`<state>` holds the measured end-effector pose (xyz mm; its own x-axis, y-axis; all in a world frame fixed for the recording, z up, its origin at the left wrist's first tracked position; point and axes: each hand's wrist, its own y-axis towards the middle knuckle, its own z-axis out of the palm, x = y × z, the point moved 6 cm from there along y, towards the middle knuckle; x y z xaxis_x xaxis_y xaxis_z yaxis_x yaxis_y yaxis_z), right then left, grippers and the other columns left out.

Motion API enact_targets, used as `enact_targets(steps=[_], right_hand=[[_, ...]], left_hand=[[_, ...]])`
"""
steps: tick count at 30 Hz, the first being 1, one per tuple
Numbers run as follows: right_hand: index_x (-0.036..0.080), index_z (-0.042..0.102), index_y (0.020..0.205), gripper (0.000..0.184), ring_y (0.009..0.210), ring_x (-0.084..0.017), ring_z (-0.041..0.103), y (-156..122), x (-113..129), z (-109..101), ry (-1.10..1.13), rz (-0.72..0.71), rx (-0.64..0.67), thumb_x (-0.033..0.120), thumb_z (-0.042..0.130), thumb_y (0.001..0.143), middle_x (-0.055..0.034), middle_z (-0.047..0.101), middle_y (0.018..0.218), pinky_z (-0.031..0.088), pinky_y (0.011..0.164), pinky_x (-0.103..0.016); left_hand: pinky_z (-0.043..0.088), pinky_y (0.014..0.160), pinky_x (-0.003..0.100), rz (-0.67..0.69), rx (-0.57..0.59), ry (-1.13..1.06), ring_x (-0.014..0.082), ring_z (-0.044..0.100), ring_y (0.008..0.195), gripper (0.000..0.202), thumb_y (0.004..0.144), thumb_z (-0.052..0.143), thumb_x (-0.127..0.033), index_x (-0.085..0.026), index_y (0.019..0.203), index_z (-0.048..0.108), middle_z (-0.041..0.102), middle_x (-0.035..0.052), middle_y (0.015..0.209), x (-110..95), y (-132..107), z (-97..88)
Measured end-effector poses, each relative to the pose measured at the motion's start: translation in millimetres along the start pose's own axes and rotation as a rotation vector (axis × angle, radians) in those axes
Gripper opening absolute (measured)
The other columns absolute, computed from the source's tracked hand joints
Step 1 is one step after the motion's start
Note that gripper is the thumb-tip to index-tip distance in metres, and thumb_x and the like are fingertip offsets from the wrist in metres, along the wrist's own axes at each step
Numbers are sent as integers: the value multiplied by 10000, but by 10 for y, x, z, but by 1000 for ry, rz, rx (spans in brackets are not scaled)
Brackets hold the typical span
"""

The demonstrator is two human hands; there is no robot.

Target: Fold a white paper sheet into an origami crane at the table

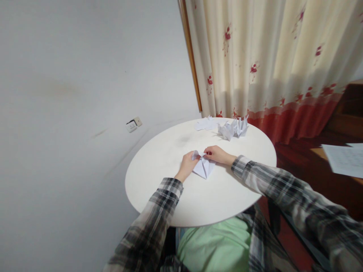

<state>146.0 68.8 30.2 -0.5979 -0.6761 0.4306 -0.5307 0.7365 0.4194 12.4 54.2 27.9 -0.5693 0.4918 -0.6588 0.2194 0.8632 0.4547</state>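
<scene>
A partly folded sheet of white paper (204, 169) lies on the round white table, one corner pointing toward me and a crease running down its middle. My left hand (188, 164) grips its left edge, fingers closed on a raised flap. On the opposite side, my right hand (217, 154) pinches the upper right part of the same paper. Some of the fingertips are hidden by the folds. Beyond my hands, several folded paper cranes (233, 129) stand close together on the table.
The round white table (159, 173) reaches close to the wall (70, 132), where a socket (131, 126) is mounted. Flat white paper pieces (204, 123) lie at its far edge. A floral curtain (269, 56) hangs behind. At the right, printed sheets (344, 158) rest on a wooden surface.
</scene>
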Motion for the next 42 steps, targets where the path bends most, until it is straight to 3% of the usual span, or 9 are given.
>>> enact_targets(steps=[42], right_hand=[[128,628,752,154,594,-88,466,8,3,7,-31,-18,-2,234,517,745,-19,585,676,316,577,-185]], left_hand=[[394,597,212,-5,-8,20,117,512,650,170,703,514,-276,-130,733,597,596,9,683,3,20,-1]])
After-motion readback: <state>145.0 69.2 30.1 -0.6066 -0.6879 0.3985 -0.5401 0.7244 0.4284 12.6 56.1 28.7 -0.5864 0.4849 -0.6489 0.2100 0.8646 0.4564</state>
